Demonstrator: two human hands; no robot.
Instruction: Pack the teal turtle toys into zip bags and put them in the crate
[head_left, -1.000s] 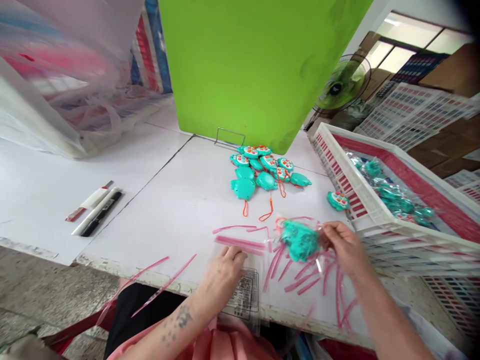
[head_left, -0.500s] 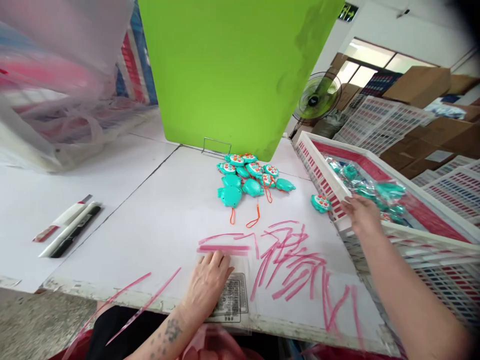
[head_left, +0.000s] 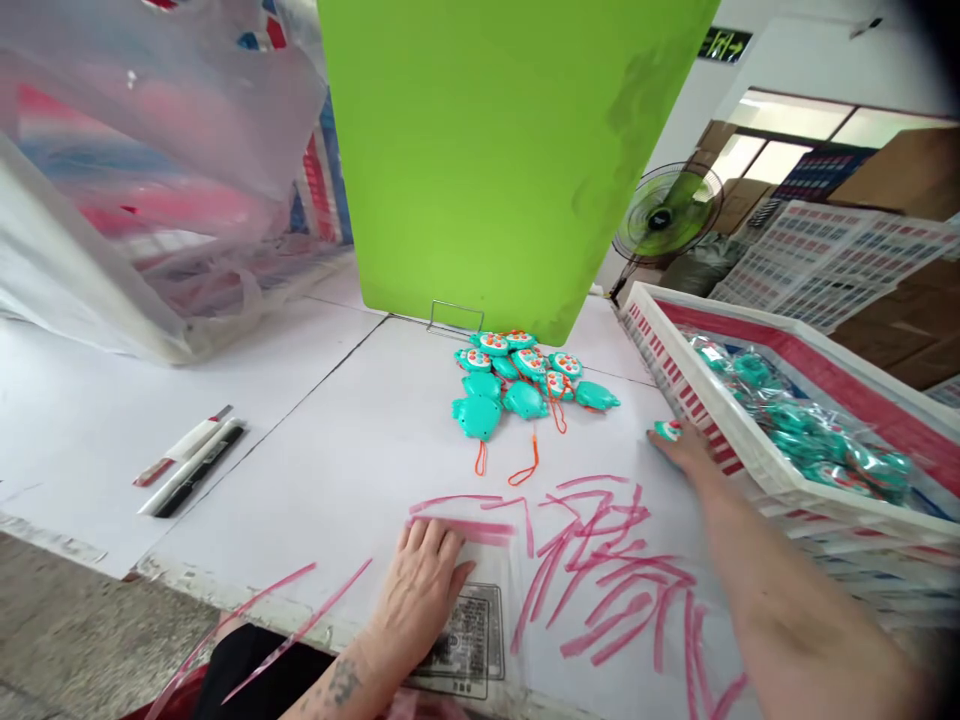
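Observation:
My left hand lies on a clear plastic bag with black print, its fingertips at the pink strip along the bag's top edge and its thumb apart. Beside the crate, my right hand has its fingers closed round a teal animal-shaped toy with a white face; most of that toy is hidden by the hand. A pile of similar teal toys lies mid-table, some showing coloured dots, others their plain teal backs. Orange cord loops stick out from a few of them.
A white lattice crate with bagged teal toys stands at the right. Pink strips lie across the table's front. Pens lie at left, near a plastic-covered bin. A green board stands behind the pile.
My right hand has left the crate's rim and closed on the single toy beside it. My left hand stays on the bag. The view has shifted slightly.

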